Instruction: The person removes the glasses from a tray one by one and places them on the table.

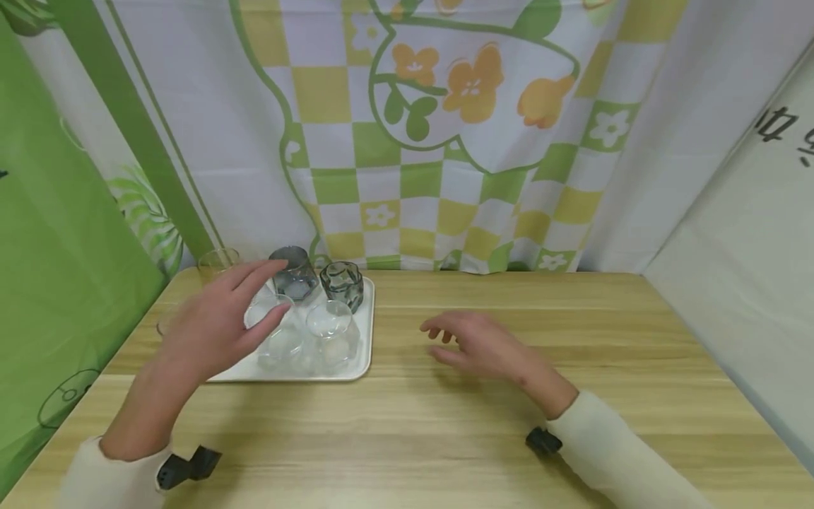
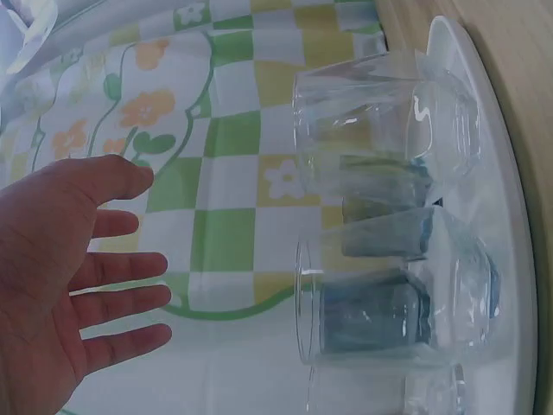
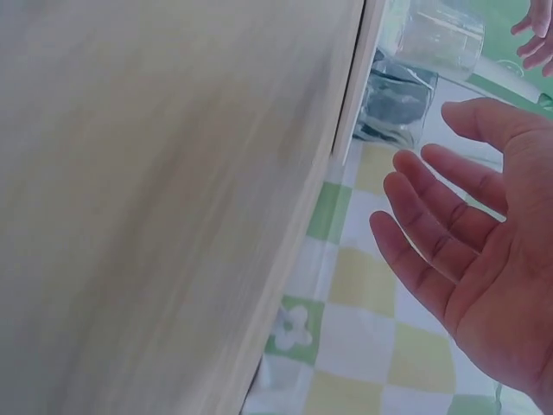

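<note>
A white tray [image 1: 364,332] lies on the wooden table at the left and holds two clear glasses [image 1: 331,332] in front and two grey glasses [image 1: 343,284] behind. My left hand [image 1: 219,322] hovers over the tray's left side with its fingers spread, holding nothing; in the left wrist view the left hand [image 2: 69,277] is open, apart from the clear glasses [image 2: 389,130]. My right hand [image 1: 473,344] floats above the bare table right of the tray, fingers loosely extended and empty. The right wrist view shows the right hand [image 3: 471,251] open, with a grey glass [image 3: 399,99] beyond.
Another clear glass [image 1: 216,263] stands on the table [image 1: 509,438] behind the tray's left corner, partly hidden by my left hand. A checked green and yellow cloth [image 1: 413,141] hangs behind the table. A pale wall [image 1: 750,283] borders the right side.
</note>
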The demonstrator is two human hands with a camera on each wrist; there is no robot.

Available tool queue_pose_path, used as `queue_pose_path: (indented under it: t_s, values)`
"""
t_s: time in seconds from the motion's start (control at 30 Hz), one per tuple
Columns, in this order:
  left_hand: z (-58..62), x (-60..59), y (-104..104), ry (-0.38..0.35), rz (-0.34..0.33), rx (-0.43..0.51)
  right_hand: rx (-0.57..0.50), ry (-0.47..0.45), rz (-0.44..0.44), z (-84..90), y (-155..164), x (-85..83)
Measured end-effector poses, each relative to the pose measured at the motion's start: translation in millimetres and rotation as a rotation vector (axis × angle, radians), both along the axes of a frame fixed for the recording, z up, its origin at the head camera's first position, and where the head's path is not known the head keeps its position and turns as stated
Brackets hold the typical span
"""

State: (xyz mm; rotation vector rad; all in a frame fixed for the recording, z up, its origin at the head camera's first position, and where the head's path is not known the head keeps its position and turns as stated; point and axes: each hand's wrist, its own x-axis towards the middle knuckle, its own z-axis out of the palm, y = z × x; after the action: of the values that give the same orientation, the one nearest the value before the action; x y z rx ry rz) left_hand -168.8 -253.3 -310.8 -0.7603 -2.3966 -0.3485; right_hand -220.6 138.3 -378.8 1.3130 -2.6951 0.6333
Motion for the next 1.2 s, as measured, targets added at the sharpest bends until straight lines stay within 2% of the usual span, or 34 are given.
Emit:
queue_pose_path:
  t_s: [0.13,0.23,0.4,0.57,0.8,0.9,1.03,1.2]
  values:
    - [1.7,5.8,-15,0.026,0.03,0.035,0.001,-0.009,-0.003,-0.8,-10,0.0]
    - [1.4,6.3,-29,0.019,0.058,0.082,0.012,-0.005,-0.011,-0.4,-18,0.6]
    - [-6.1,6.3,-58,-0.077,0.165,0.184,0.022,-0.042,-0.016,-0.8,-32,-1.8]
    - [-17.3,4.6,-90,-0.13,0.244,0.227,0.049,-0.114,-0.026,0.0,-49,-4.9]
    - [-27.8,-4.3,-124,-0.32,0.299,0.275,0.061,-0.132,-0.066,4.0,-67,-12.6]
    - [-33.6,-8.0,-133,-0.368,0.321,0.279,0.071,-0.155,-0.084,2.4,-71,-15.2]
    - [-45.7,-10.4,-142,-0.429,0.343,0.304,0.074,-0.178,-0.092,-3.2,-75,-18.1]
    - [-66.0,-13.1,-157,-0.549,0.342,0.397,0.056,-0.202,-0.068,-7.4,-81,-21.5]
